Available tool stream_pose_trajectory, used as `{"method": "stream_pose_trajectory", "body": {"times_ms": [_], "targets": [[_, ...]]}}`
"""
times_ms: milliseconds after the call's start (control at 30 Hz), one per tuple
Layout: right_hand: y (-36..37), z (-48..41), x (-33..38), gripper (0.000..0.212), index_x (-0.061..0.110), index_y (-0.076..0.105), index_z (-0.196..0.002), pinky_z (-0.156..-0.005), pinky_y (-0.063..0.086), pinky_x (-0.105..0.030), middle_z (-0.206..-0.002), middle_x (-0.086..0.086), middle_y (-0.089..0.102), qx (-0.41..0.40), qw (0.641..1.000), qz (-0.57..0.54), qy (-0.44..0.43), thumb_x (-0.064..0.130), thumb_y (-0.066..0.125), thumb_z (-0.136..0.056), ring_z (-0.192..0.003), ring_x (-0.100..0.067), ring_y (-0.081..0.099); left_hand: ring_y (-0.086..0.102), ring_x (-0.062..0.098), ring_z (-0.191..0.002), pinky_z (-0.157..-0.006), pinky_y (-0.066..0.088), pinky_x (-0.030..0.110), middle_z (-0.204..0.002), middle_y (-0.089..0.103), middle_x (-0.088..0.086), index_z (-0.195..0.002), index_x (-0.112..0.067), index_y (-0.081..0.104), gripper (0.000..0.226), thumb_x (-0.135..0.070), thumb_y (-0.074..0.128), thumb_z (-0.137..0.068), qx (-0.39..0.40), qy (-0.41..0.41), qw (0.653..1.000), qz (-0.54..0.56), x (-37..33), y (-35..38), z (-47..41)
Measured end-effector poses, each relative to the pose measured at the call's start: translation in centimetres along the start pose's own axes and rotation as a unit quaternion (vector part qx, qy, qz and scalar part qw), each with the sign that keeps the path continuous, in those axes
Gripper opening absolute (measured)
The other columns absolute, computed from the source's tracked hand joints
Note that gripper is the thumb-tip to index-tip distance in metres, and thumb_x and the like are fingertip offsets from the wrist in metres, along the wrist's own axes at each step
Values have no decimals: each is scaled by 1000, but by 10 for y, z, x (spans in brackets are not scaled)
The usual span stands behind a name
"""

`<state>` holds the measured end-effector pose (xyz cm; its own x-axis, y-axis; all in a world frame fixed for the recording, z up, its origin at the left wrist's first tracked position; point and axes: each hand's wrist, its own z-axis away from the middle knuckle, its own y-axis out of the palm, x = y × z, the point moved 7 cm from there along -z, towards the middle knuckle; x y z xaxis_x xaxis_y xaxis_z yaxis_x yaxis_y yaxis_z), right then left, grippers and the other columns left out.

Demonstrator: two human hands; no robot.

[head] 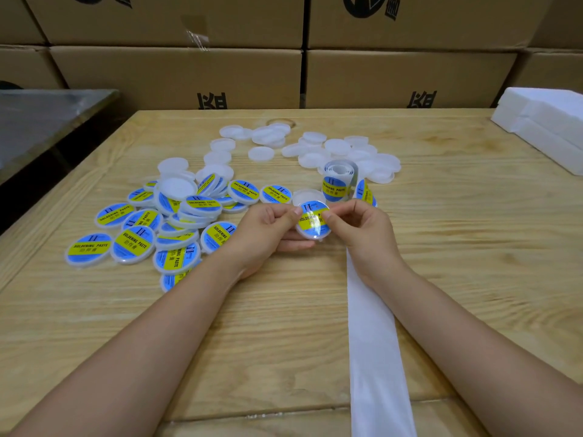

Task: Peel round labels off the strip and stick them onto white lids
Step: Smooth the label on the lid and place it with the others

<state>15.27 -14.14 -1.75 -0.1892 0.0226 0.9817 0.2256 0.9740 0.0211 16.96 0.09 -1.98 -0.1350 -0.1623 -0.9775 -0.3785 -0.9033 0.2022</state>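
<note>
Label strip (375,342), bare backing here, runs from near table edge up under R wrist. Just past it both hands hold one white lid (315,236) over the wooden table (473,247). L hand (268,231) pinches its left rim, fingers beneath. R hand (362,228) pinches right rim, thumb on the round label (310,220). Labelled lids (132,244) heaped left, label roll (339,181) behind, blank lids (337,146) farther back, w/ cardboard boxes (176,77) beyond.

Glossy label (313,219), matt wooden table (441,247)
</note>
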Motion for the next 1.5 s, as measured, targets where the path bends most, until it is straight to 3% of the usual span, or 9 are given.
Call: {"method": "stream_pose_trajectory", "body": {"times_ms": [200, 400, 567, 700, 800, 967, 1067, 1200, 1500], "targets": [[-1, 10, 17, 6, 20, 67, -78, -81, 46, -19, -79, 16, 67, -62, 983, 156, -76, 17, 71, -81, -83, -1, 62, 72, 23, -76, -62, 57, 25, -77, 72, 13, -92, 5, 60, 19, -7, 47, -97, -25, 5, 1000, 18, 0, -3, -1], [0, 15, 26, 6, 17, 68, -88, -82, 46, -22, -82, 10, 68, -95, 968, 190, -133, 14, 68, -83, -83, -2, 61, 72, 25, -82, -65, 57, 24, -81, 72, 15, -88, 2, 61, 20, -7, 45, -97, -4, 9, 999, 34, -1, 3, -2], [-1, 13, 19, 70, 44, 34, -138, -77, 46, -12, -80, 13, 68, -80, 978, 163, -101, 17, 68, -83, -76, 0, 61, 71, 22, -80, -67, 58, 25, -84, 71, 15, -100, 9, 60, 23, -8, 45, -97, 6, 7, 1000, 30, 0, 3, -1], [-2, 9, 17, 6, 17, 68, -91, -78, 50, -34, -82, 2, 68, -99, 973, 186, -94, 18, 64, -87, -77, -12, 62, 71, 21, -80, -69, 58, 27, -86, 71, 15, -107, 10, 58, 26, -9, 44, -97, 20, 7, 999, 25, -1, 6, 0], [-4, 7, 14, 18, 17, 58, -72, -66, 46, -24, -71, 3, 64, -113, 974, 176, -84, 26, 67, -84, -68, -10, 58, 71, 18, -75, -66, 58, 26, -79, 73, 7, -99, 2, 62, 20, -8, 45, -96, 29, 7, 999, 12, 1, 9, 1], [1, 6, 12, 29, 19, 51, -75, -61, 38, -12, -74, 8, 58, -97, 969, 214, -75, 36, 74, -76, -69, -3, 52, 71, 15, -70, -62, 56, 23, -74, 72, 3, -90, -4, 63, 17, -9, 48, -95, 23, 25, 999, 12, 1, 9, 1], [9, 6, 13, 29, 16, 53, -89, -70, 40, -13, -88, 6, 58, -59, 973, 205, -89, 31, 75, -77, -83, -7, 53, 71, 15, -69, -63, 57, 23, -72, 72, 4, -85, -4, 63, 19, -11, 48, -94, 5, 38, 999, 36, 0, 4, 0], [15, 9, 19, 31, 9, 57, -100, -71, 35, -5, -89, 13, 54, -29, 969, 205, -134, 17, 76, -77, -79, 10, 49, 71, 18, -71, -63, 57, 24, -76, 73, 8, -86, -3, 65, 23, -15, 47, -95, -17, 39, 996, 75, 0, -3, -2], [8, 15, 27, 7, 3, 67, -81, -69, 36, -6, -77, 5, 62, -50, 954, 219, -199, 9, 67, -84, -73, 8, 53, 71, 15, -74, -61, 58, 25, -81, 73, 1, -104, -4, 62, 16, -5, 49, -94, -31, 44, 994, 97, -3, -5, -2]]}}
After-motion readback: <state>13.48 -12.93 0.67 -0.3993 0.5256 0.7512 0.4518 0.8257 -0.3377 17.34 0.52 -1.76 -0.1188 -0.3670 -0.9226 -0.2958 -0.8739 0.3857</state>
